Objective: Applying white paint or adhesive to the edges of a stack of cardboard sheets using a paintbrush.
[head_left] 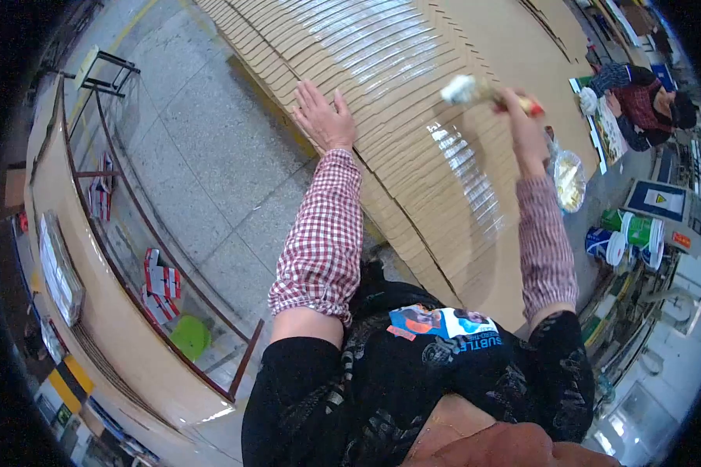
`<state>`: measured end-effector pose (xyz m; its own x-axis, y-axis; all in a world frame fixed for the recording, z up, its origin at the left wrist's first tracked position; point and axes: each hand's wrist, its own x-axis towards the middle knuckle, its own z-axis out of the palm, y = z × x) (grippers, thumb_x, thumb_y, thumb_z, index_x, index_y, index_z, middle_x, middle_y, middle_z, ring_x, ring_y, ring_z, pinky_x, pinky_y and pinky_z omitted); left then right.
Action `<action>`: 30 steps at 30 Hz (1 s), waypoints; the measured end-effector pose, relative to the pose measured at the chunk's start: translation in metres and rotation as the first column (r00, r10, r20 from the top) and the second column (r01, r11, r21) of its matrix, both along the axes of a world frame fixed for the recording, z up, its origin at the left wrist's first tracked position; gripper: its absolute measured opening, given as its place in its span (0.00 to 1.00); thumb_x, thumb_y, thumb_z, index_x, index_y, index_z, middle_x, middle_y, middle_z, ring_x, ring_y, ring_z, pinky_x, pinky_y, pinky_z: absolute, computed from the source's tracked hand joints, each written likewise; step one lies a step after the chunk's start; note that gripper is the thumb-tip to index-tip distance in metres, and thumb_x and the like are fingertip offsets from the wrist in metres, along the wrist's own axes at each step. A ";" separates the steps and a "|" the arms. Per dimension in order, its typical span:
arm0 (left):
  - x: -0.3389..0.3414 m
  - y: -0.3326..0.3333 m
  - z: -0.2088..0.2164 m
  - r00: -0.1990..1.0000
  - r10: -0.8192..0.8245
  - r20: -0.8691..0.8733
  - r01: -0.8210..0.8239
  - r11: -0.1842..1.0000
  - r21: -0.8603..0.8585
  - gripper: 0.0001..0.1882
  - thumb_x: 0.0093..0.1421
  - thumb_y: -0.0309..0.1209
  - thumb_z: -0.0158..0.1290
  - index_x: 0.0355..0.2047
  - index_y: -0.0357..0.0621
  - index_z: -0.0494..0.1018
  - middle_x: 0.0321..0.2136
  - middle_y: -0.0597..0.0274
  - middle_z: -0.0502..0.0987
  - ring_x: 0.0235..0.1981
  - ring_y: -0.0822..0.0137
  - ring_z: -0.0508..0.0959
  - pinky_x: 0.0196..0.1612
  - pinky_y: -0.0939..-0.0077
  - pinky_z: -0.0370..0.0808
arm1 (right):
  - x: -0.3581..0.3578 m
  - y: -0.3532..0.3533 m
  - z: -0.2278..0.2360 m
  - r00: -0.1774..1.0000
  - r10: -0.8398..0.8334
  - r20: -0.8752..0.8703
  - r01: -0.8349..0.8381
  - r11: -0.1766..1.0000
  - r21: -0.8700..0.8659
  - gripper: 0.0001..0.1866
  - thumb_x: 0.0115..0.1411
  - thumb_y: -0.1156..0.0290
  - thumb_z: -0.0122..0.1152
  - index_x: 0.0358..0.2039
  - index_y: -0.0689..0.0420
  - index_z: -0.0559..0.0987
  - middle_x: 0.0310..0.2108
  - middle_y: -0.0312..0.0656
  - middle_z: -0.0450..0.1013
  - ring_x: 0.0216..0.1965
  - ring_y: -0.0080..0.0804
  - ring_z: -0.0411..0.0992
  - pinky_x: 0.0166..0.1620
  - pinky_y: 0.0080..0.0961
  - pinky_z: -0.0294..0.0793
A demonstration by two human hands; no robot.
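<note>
Overlapping brown cardboard sheets point(491, 47) fan out in rows in front of me, with shiny wet-looking bands across their exposed edges. My left hand point(323, 118) lies on their left border, fingers stretched out and holding nothing. Above the sheets my right hand point(524, 134) is closed around the handle of a brush point(484, 91). The brush's whitish head points left and is somewhat blurred; its handle shows a red end. Right of my right forearm stands a plastic-lined bowl point(568, 182) with a pale yellowish paste inside.
A co-worker point(650, 109) is at the far right beside a flat printed sheet. White, green and blue buckets point(639, 237) stand right of my arm. On the left, a long table point(132, 327) with a metal frame runs alongside the floor, with a green stool point(190, 337) by it.
</note>
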<state>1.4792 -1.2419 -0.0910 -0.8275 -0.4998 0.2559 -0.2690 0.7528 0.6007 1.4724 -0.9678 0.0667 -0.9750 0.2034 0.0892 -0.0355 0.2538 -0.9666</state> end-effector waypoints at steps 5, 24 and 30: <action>0.000 -0.008 -0.005 1.000 0.021 -0.008 -0.021 1.000 -0.010 0.34 0.61 0.44 0.41 0.62 0.35 0.49 0.63 0.50 0.51 0.65 0.57 0.49 0.65 0.57 0.42 | -0.004 0.028 -0.040 0.997 0.007 0.071 -0.016 0.991 0.136 0.08 0.54 0.70 0.61 0.24 0.60 0.75 0.19 0.32 0.71 0.20 0.18 0.69 0.25 0.14 0.68; -0.001 0.001 -0.001 1.000 -0.003 -0.014 0.004 0.999 0.050 0.35 0.61 0.44 0.40 0.62 0.36 0.48 0.64 0.49 0.49 0.66 0.57 0.47 0.66 0.58 0.39 | -0.041 -0.053 -0.031 0.983 0.179 0.045 -0.184 0.957 0.222 0.12 0.57 0.66 0.60 0.24 0.62 0.77 0.16 0.32 0.71 0.18 0.17 0.69 0.24 0.14 0.66; 0.008 -0.013 -0.005 0.999 0.036 0.016 -0.036 0.999 -0.001 0.34 0.61 0.43 0.40 0.62 0.35 0.49 0.63 0.49 0.51 0.65 0.57 0.48 0.65 0.58 0.40 | 0.106 0.081 -0.040 0.935 0.007 0.355 -0.146 0.918 0.369 0.11 0.58 0.69 0.58 0.22 0.62 0.75 0.18 0.36 0.71 0.18 0.19 0.69 0.19 0.15 0.68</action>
<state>1.4875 -1.2548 -0.0959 -0.8130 -0.5290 0.2432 -0.3055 0.7432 0.5952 1.5783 -0.8865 0.0270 -0.9702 0.1449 -0.1944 0.2422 0.6162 -0.7494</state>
